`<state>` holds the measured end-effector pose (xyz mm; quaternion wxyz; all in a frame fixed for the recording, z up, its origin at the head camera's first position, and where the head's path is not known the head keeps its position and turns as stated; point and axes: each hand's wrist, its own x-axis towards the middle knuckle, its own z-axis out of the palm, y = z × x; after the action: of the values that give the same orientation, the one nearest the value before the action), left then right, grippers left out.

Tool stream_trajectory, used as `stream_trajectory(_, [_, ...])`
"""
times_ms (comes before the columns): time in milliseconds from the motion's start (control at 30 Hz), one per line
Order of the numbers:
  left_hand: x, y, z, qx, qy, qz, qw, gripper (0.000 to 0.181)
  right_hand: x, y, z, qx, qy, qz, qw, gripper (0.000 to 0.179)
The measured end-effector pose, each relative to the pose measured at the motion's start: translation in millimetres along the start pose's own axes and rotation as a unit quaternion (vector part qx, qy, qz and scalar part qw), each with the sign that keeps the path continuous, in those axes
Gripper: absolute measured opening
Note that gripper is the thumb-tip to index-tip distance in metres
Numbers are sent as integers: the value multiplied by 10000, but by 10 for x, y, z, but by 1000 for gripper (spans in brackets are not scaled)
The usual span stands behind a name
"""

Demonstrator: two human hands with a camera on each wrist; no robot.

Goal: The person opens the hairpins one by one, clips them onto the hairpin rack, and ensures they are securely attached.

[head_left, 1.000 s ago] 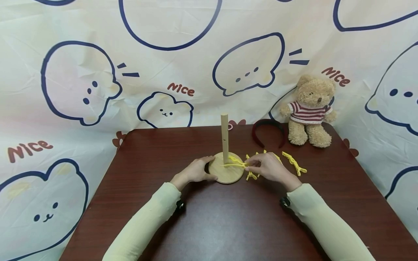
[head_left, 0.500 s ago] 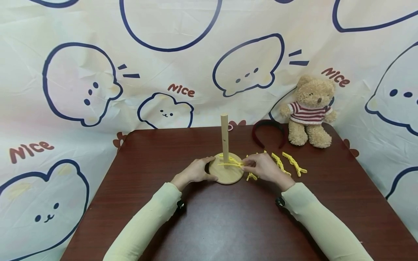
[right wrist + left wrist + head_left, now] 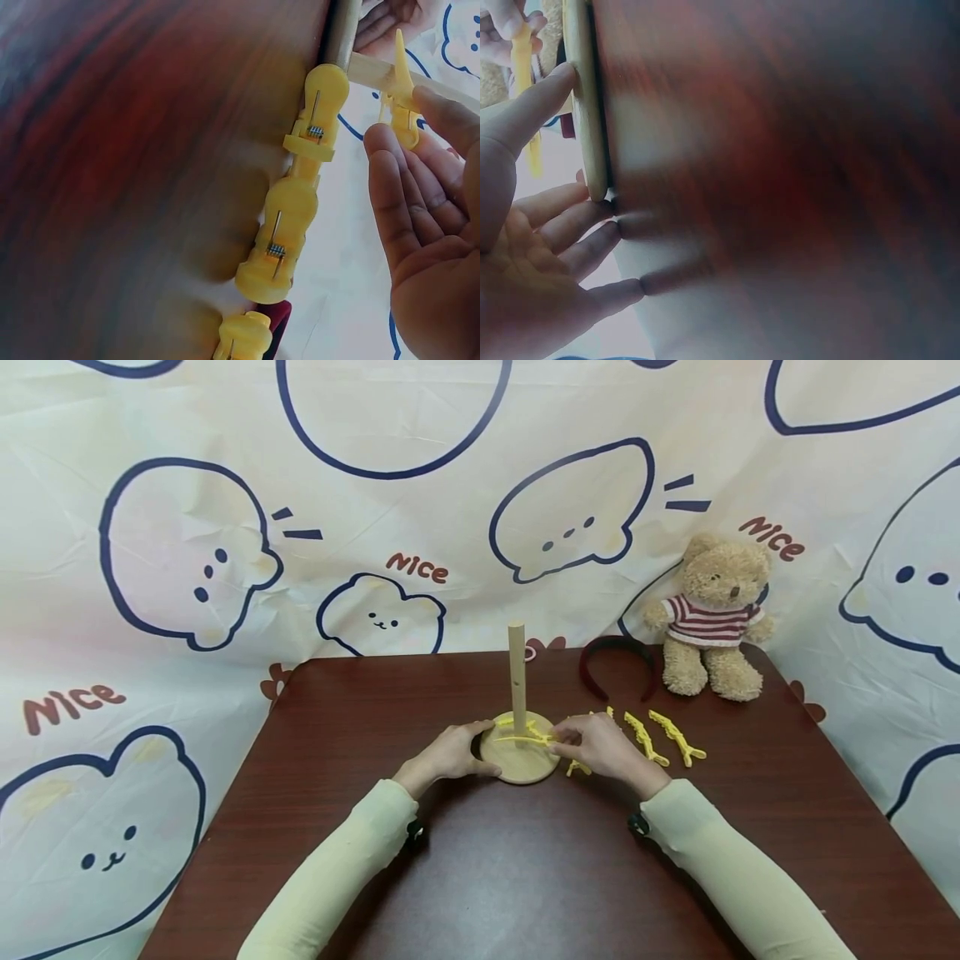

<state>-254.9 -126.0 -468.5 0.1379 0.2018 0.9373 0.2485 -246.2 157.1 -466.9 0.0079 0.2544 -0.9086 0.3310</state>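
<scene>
Pinching a yellow clip (image 3: pixel 404 79), the right hand (image 3: pixel 602 745) sits at the wooden base (image 3: pixel 522 767)'s three o'clock (left hand (image 3: pixel 450 752) grips nine).

My right hand (image 3: pixel 600 747) has eased leftward — the yellow alligator clip (image 3: pixel 541 739) I'm pinching now reaches past the wooden post (image 3: pixel 518 677) — and a second clip (image 3: pixel 646 741), partly covered before, shows fully.

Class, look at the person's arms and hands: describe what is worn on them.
The left sleeve and right sleeve are long, plain and pale yellowish-green, ending near the wrists. A small black object shows at the left wrist and another at the right wrist. The left hand and right hand wear no gloves.
</scene>
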Motion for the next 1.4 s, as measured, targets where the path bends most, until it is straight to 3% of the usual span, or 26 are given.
stream_trajectory(333, [0, -14, 1, 59, 12, 88, 9999, 88, 25, 42, 25, -88, -20, 7, 10000, 23])
stream_trajectory(700, [18, -31, 20, 56, 17, 165, 9998, 89, 36, 67, 24, 145, -207, 298, 9992, 27])
stream_trajectory(1233, [40, -46, 11, 112, -53, 211, 9997, 94, -123, 186, -191, 453, -151, 361, 9982, 34])
stream_trajectory(1400, [42, -48, 18, 94, -52, 207, 9997, 95, -202, 286, -273, 429, 8, 553, 9975, 34])
